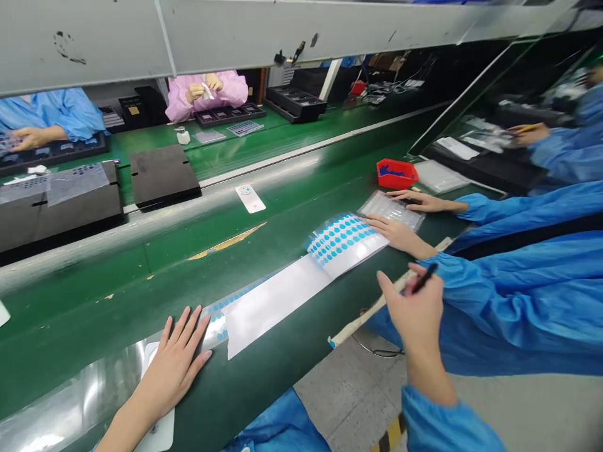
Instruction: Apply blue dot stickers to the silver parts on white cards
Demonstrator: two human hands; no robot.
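Observation:
My left hand lies flat with fingers spread on a clear glossy film strip at the near edge of the green conveyor belt. Off the belt's edge, my right hand is closed around a black pen. A long white backing sheet runs from my left hand toward a sheet of blue round stickers. A co-worker's hand in a blue sleeve rests on that sticker sheet; their other hand touches a clear plastic tray.
A red bin and a white card sit on the belt. Black foam trays stand on the far side. Other workers in blue and pink coats sit across the line. The grey floor lies below the belt's edge.

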